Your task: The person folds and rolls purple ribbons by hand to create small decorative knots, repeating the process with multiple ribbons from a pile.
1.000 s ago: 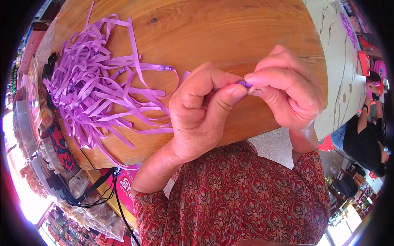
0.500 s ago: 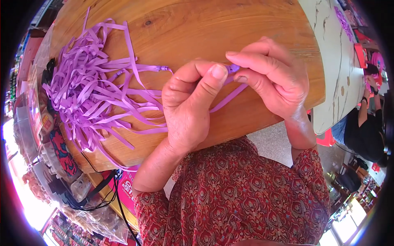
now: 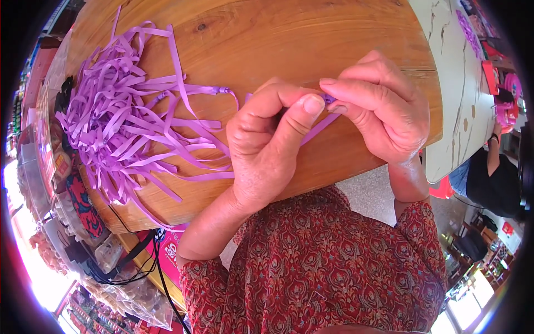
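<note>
Above the wooden table (image 3: 267, 42), my two hands work close together on one purple ribbon (image 3: 319, 128). My left hand (image 3: 267, 142) pinches it between thumb and bent forefinger. With thumb and forefinger, my right hand (image 3: 384, 108) grips a small gathered purple bit (image 3: 329, 98) of it; the fingertips cover most of that part. From there the ribbon runs down and left behind my left hand. A tangled heap of purple ribbons (image 3: 119, 119) lies to the left, and several strands stretch toward my left wrist. One strand carries a small purple knot-like piece (image 3: 222, 90).
A white marbled surface (image 3: 459, 94) adjoins the table on the right. Plastic bags (image 3: 130, 295) and black cables (image 3: 158, 261) crowd the lower left, beside a pink printed box (image 3: 173, 250). Another person in black (image 3: 495, 183) sits at the far right.
Both hands have shifted slightly to the right with the ribbon. The gathered bit is now more hidden between the fingertips. The heap has barely moved.
</note>
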Available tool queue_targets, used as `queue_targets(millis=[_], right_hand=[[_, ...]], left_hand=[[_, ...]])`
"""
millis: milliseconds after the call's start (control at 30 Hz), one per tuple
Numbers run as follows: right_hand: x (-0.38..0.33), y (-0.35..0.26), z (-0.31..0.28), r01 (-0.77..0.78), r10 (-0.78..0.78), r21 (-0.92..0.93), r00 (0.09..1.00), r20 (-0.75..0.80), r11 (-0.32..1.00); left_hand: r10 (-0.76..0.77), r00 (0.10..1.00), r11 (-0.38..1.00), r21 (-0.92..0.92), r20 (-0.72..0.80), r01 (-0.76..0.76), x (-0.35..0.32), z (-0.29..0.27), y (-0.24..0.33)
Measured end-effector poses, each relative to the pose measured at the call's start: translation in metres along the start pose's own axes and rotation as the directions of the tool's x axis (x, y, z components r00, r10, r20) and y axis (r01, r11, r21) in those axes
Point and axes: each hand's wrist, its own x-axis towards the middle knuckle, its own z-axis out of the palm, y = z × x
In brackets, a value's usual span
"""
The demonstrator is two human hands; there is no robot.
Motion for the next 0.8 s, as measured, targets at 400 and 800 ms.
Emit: queue_targets(millis=[400,800], right_hand=[[0.0,-0.001,-0.021,0.215,-0.199,-0.125,0.971,0.13,0.969],[0.008,0.007,-0.021,0.205,-0.213,0.061,0.952,0.22,0.977]], left_hand=[[0.248,0.955,0.897,0.335,0.163,-0.29,0.001,0.002,0.002],[0.207,0.931,0.859,0.4,0.3,-0.32,0.006,-0.004,0.01]])
